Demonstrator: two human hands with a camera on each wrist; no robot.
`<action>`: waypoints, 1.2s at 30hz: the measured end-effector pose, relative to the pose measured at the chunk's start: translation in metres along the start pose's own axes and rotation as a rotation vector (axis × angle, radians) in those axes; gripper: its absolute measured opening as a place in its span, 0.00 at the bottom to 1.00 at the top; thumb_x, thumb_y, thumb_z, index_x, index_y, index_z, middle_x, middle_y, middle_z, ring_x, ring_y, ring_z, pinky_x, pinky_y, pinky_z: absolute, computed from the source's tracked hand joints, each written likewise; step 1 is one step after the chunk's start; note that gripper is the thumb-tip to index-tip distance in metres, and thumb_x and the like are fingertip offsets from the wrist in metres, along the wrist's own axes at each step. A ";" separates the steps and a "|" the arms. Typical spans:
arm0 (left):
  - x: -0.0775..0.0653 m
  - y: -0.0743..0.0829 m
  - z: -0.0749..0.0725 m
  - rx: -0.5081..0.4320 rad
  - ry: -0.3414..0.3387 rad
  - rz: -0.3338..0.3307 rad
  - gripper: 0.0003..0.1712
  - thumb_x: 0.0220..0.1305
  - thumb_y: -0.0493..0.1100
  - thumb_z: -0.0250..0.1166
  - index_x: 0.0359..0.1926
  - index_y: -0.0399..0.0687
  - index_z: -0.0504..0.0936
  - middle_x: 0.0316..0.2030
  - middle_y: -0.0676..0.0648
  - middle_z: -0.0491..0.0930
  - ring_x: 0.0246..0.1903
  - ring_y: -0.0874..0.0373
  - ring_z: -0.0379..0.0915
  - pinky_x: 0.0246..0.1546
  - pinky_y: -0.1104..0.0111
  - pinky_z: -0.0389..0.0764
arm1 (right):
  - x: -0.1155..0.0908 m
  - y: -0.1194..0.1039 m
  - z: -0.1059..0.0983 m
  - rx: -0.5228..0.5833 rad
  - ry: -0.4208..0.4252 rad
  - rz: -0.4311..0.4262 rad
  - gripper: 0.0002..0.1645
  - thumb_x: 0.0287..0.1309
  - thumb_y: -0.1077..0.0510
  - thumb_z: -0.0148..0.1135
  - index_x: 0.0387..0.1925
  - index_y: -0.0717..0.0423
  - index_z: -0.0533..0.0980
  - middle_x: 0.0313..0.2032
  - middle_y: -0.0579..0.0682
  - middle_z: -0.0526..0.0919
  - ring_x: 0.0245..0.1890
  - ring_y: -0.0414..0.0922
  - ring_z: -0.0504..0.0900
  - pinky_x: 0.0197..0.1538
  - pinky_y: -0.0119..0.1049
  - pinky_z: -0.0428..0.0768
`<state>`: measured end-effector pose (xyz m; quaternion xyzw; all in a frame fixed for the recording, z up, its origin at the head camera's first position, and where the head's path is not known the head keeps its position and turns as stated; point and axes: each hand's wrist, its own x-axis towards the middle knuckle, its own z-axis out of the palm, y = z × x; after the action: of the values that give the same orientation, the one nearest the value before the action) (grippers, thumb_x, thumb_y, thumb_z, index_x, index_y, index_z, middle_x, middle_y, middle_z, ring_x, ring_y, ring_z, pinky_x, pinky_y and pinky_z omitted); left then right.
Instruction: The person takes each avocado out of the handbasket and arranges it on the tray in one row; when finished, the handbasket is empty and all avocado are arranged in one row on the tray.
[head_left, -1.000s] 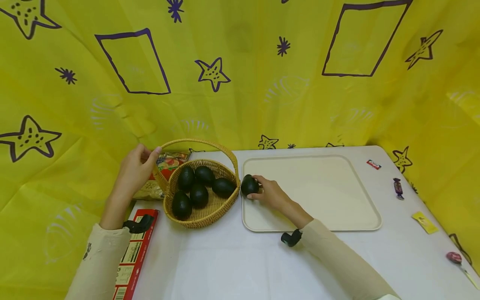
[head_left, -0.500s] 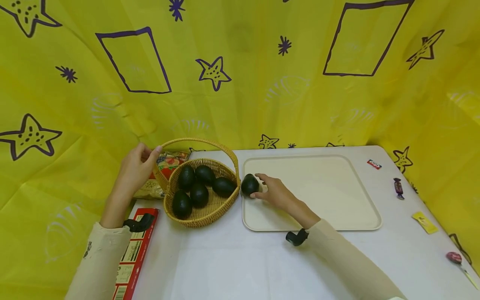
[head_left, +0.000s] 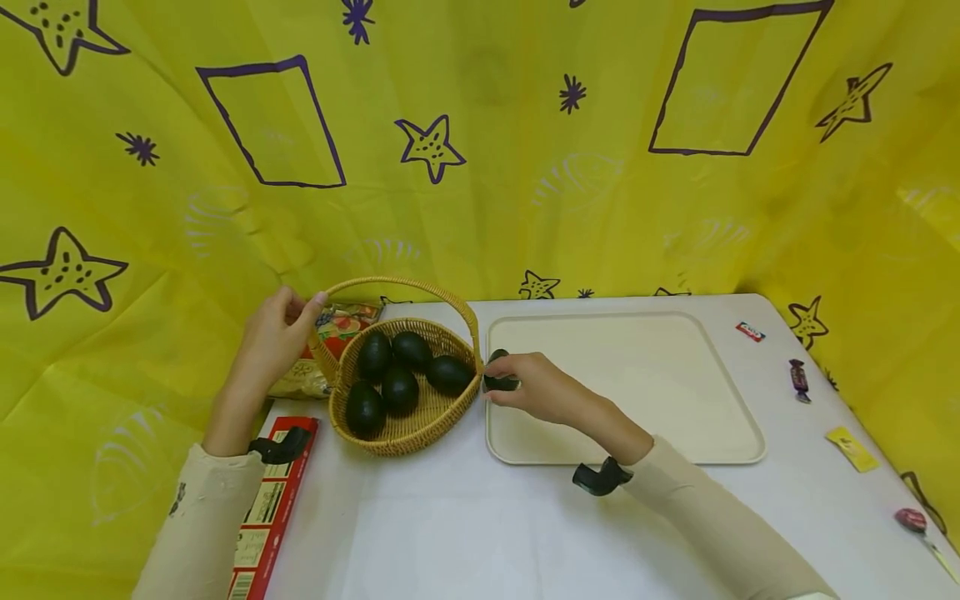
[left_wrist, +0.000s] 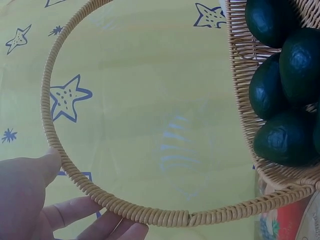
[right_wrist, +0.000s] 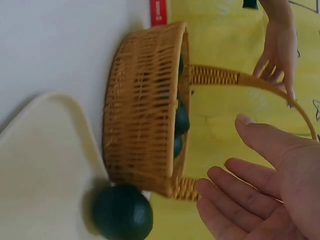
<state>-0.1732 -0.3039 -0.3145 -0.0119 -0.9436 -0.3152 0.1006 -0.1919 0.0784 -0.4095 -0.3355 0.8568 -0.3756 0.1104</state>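
My left hand [head_left: 279, 337] holds the wicker basket's handle [left_wrist: 155, 216] at its left side, thumb on one side and fingers on the other. In the basket [head_left: 408, 437] lie several dark green avocados [head_left: 401, 389]. My right hand [head_left: 551, 390], its fingers extended and holding nothing, hovers over the left edge of the beige tray [head_left: 637, 392], close to the basket's right end. A single avocado [right_wrist: 122, 212] rests at that edge of the tray beside the basket; in the head view my right hand partly covers it.
Behind the basket lies a colourful food packet [head_left: 341, 325]; a long red box [head_left: 273, 500] is at the left. Along the table's right edge lie a purple-wrapped candy [head_left: 798, 380], a yellow packet [head_left: 852, 449] and a lollipop [head_left: 912, 520]. A yellow patterned cloth [head_left: 480, 208] hangs behind.
The right hand has let go of the avocado at the tray's edge, drawn back slightly, then lifted and come over it towards the basket. The left hand has stayed on the handle.
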 end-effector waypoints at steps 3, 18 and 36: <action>0.000 -0.001 0.000 0.000 -0.001 0.002 0.37 0.81 0.67 0.48 0.51 0.34 0.74 0.50 0.31 0.77 0.49 0.36 0.74 0.48 0.45 0.75 | 0.008 -0.012 0.008 -0.019 -0.047 -0.041 0.30 0.71 0.51 0.69 0.67 0.62 0.77 0.63 0.57 0.83 0.63 0.55 0.82 0.64 0.51 0.80; 0.000 -0.001 -0.001 -0.017 0.001 0.006 0.36 0.81 0.67 0.48 0.50 0.35 0.74 0.49 0.32 0.78 0.49 0.36 0.74 0.48 0.45 0.75 | 0.079 -0.044 0.046 -0.164 -0.149 -0.031 0.39 0.70 0.48 0.71 0.74 0.60 0.71 0.71 0.57 0.77 0.73 0.54 0.73 0.73 0.47 0.72; 0.001 -0.001 0.000 -0.029 0.004 0.010 0.34 0.81 0.67 0.49 0.48 0.36 0.74 0.47 0.34 0.77 0.47 0.39 0.73 0.45 0.51 0.73 | 0.134 -0.050 0.079 -0.333 -0.294 0.041 0.47 0.66 0.46 0.74 0.78 0.57 0.65 0.74 0.54 0.73 0.74 0.50 0.71 0.74 0.40 0.71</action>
<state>-0.1739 -0.3045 -0.3154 -0.0172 -0.9387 -0.3282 0.1040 -0.2333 -0.0790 -0.4198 -0.3828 0.8883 -0.1737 0.1849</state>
